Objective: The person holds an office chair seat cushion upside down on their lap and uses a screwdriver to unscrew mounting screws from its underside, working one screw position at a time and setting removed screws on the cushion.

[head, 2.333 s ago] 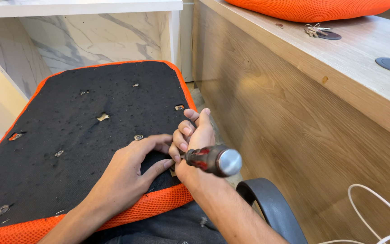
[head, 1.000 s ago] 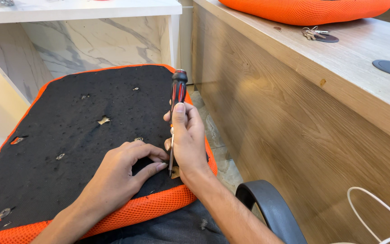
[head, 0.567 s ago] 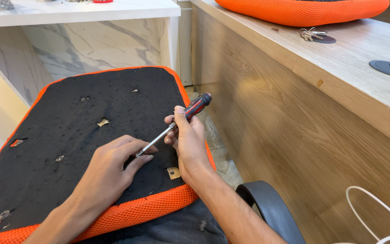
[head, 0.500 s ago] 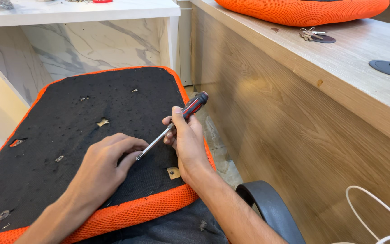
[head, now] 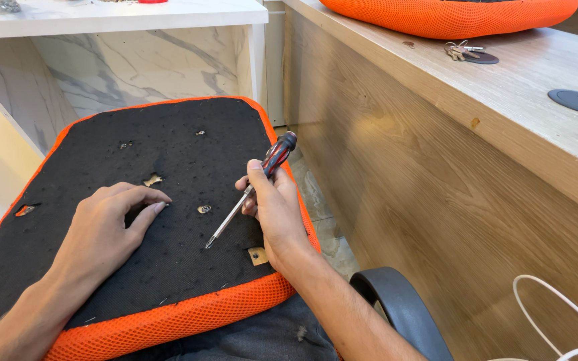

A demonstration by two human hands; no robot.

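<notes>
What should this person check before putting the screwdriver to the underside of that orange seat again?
1. Screwdriver gripped: ok, the right hand holds it by the shaft, below the handle.
2. Tip on a fixing: not ok, it hovers above the black fabric, just right of the small metal fixing.
3. Seat cushion steadied: ok, the left hand rests on it.
4. Left fingers out of the tip's path: ok, apart from it.
5. Tip matches the fixing: cannot tell, too small.

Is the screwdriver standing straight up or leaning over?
Leaning over. The right hand holds the screwdriver slanted: its red and black handle points up and away, its metal tip down over the black cushion underside.
</notes>
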